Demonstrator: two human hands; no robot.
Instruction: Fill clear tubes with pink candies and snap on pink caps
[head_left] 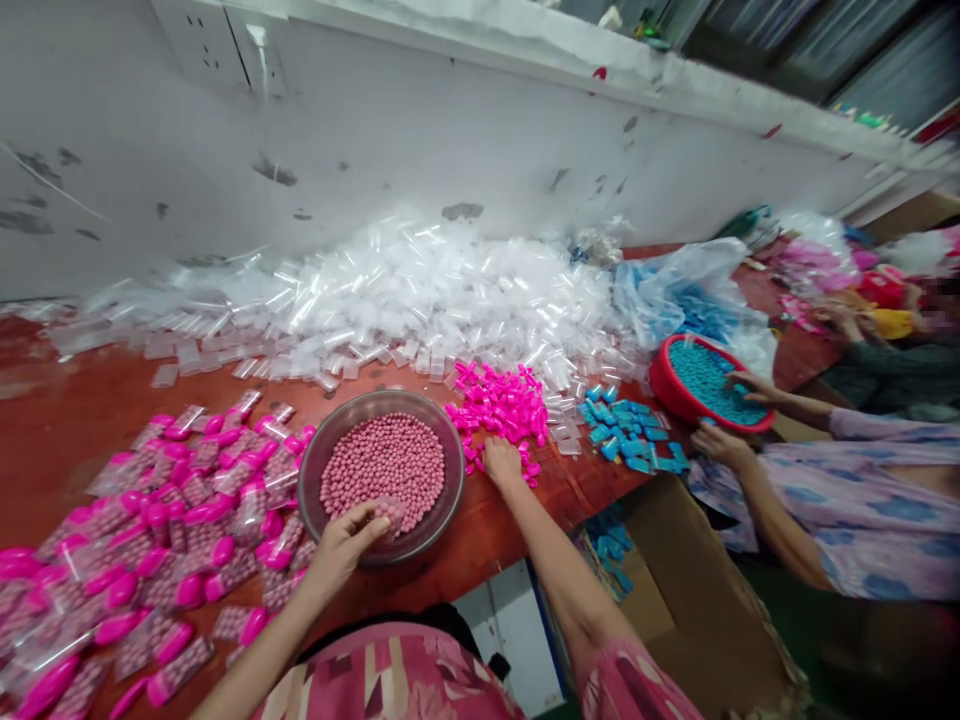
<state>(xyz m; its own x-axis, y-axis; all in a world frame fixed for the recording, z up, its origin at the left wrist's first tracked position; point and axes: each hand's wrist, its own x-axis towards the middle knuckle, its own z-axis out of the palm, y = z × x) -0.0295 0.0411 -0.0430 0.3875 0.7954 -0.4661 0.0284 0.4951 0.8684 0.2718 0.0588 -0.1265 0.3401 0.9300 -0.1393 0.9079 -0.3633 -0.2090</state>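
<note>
My left hand [346, 540] is over the near rim of a metal bowl [456, 500] of pink beads [382, 460]. Pinched between its thumb and fingers is a small clear box [387, 510] with pink beads in it. My right hand [501, 462] reaches to the near edge of a heap of bright pink caps [506, 400], right of the bowl. Its fingers are curled down among the caps, and whatever they grip is hidden. Left of the bowl lie many filled clear boxes with pink caps [210, 510].
Empty clear boxes [420, 290] are heaped along the wall. To the right, a co-worker's hands [739, 420] are at a red basin [667, 385] of blue beads, near blue-capped boxes [626, 430]. An open cardboard box [675, 560] stands below the table edge.
</note>
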